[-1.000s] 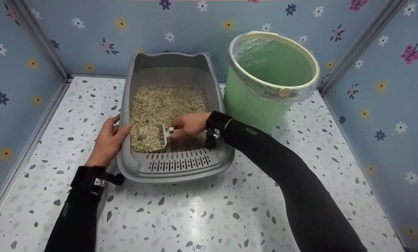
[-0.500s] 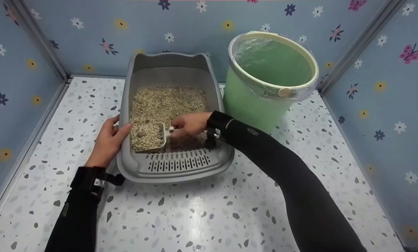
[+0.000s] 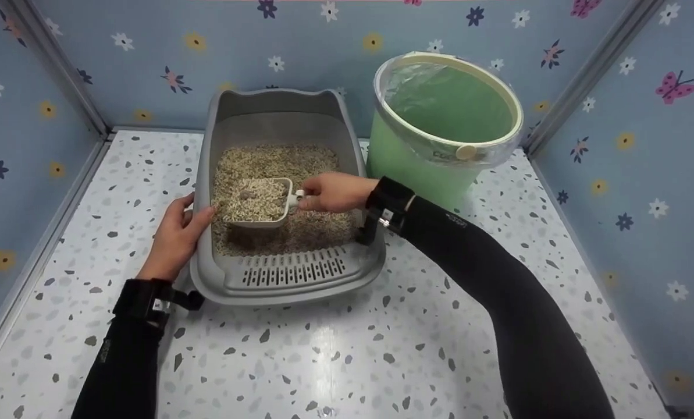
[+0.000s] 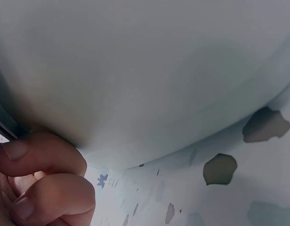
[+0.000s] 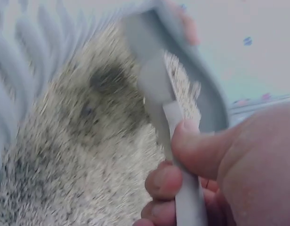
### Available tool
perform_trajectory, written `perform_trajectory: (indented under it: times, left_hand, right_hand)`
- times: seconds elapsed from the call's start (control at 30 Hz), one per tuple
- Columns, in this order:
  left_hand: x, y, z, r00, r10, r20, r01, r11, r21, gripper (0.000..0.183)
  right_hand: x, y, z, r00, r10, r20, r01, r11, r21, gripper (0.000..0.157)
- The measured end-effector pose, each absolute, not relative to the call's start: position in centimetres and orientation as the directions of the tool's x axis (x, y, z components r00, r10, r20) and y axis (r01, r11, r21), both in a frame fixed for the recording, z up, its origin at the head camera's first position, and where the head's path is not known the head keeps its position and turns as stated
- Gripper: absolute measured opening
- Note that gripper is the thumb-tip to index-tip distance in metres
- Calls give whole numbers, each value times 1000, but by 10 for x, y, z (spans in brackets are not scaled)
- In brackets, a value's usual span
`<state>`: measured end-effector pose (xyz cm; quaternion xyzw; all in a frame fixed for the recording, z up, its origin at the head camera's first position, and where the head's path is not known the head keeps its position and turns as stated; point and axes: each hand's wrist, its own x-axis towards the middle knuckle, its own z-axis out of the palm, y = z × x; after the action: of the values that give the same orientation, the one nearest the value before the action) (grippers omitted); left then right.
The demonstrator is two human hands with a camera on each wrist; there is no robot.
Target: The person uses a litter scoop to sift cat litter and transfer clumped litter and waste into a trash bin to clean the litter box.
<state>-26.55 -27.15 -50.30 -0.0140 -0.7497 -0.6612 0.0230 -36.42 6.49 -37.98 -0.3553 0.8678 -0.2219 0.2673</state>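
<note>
Two hands are at work over a deep grey plastic litter tray (image 3: 291,294): the left hand (image 3: 175,241) grips its left rim, thumb over the edge and fingers bent against the outer wall; the right hand (image 3: 338,192) holds a pale, squarish plastic scoop (image 3: 259,223) by its handle, thumb on top. Inside the tray, the scoop sits heaped above beige granular litter (image 3: 253,157). A round light-green bin (image 3: 416,174) with a cream rim stands just right.
</note>
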Motion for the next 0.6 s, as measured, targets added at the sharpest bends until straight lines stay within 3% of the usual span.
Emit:
perform_trajectory:
  times: [0.27, 0.6]
  left_hand:
    - [-265, -273, -503, -999, -5, 45, 43, 134, 990, 79]
    - [-265, -273, -503, -999, -7, 38, 36, 173, 984, 83]
  right_hand:
    - [-334, 83, -368, -736, -643, -213, -335, 619, -710, 23]
    - [-308, 113, -367, -824, -549, -140, -312, 647, -696, 27]
